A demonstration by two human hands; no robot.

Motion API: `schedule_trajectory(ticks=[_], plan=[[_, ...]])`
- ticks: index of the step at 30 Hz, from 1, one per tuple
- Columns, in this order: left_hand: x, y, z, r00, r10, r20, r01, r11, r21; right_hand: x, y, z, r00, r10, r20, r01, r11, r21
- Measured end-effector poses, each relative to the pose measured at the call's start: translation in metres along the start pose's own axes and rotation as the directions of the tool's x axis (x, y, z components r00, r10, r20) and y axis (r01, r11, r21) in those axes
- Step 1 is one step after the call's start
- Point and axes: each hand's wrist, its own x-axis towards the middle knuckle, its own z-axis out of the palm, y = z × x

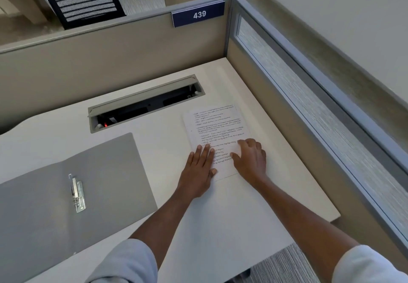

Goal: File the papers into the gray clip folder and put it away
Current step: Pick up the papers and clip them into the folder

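Note:
A sheet of handwritten papers (pixel 217 126) lies on the white desk (pixel 220 216) toward the right. My left hand (pixel 197 172) rests flat on its lower left part, fingers together. My right hand (pixel 251 159) presses on its lower right part, fingers curled onto the page. The gray clip folder (pixel 110 172) lies spread flat at the left, its metal clip (pixel 77 193) showing in the middle. Neither hand touches the folder.
A cable tray slot (pixel 145 104) with its lid raised sits in the desk behind the papers. Beige partition walls (pixel 110 51) close the back and right sides, with a blue "439" sign (pixel 198 14). The desk's right edge drops to carpet.

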Motion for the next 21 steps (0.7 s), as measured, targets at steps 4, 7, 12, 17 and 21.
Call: schedule_trajectory(ticks=[4,7,12,17,21], plan=[[0.000,-0.002,0.002,1.000,0.000,0.003,0.000,1.000,-0.010,-0.014,0.012,0.016,0.995,0.042,0.090,-0.040,0.999,-0.020],[0.001,-0.002,0.005,1.000,-0.002,-0.001,0.002,1.000,-0.010,-0.020,0.016,0.025,0.990,0.080,0.114,-0.076,0.996,-0.036],[0.003,-0.003,0.009,1.000,-0.002,-0.011,0.002,1.000,-0.013,-0.027,0.016,0.037,0.994,0.086,0.065,-0.087,0.996,0.022],[0.004,-0.005,0.014,1.000,0.002,-0.019,-0.002,1.000,-0.011,-0.028,0.017,0.047,0.999,0.043,-0.007,-0.043,0.997,0.061],[0.005,-0.006,0.015,1.000,0.007,-0.023,-0.008,1.000,-0.018,-0.029,0.013,0.052,0.999,0.011,-0.038,-0.007,0.993,0.120]])
